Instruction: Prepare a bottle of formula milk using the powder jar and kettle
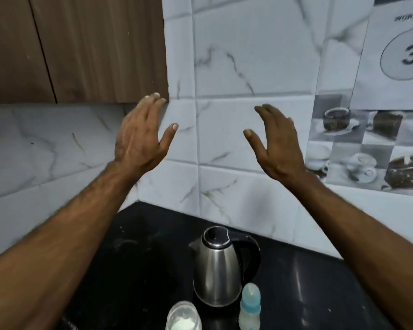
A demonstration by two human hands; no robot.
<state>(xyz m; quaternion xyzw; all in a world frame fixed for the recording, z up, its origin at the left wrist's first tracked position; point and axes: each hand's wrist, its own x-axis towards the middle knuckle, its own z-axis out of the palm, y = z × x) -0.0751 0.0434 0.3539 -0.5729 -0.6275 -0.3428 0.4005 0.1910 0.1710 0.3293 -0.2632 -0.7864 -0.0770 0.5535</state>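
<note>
Both hands are raised in front of the tiled wall, backs toward the camera, holding nothing. The left hand [141,134] has its fingers straight and close together, thumb spread out to the side, its fingertips reaching up to the lower corner of the wooden cabinet [76,48]. The right hand [278,144] mirrors it, fingers extended and loosely together, thumb pointing inward; the two hands are well apart with bare white marble-look tile [248,67] between them. Both bare forearms stretch up from the lower corners of the view.

Below the hands, on the black countertop [308,270], stands the steel kettle [216,270], upright, lid closed, spout to the left and black handle to the right. Just in front of it on the right is the baby bottle [250,308], upright with a blue collar and a clear cap on. Left of the bottle, at the bottom edge, sits the powder jar [183,316], open at the top with white powder visible inside. On the wall at upper right hangs a paper sign [403,55] bearing a circled 3, above tiles printed with cups and cakes [367,151]
</note>
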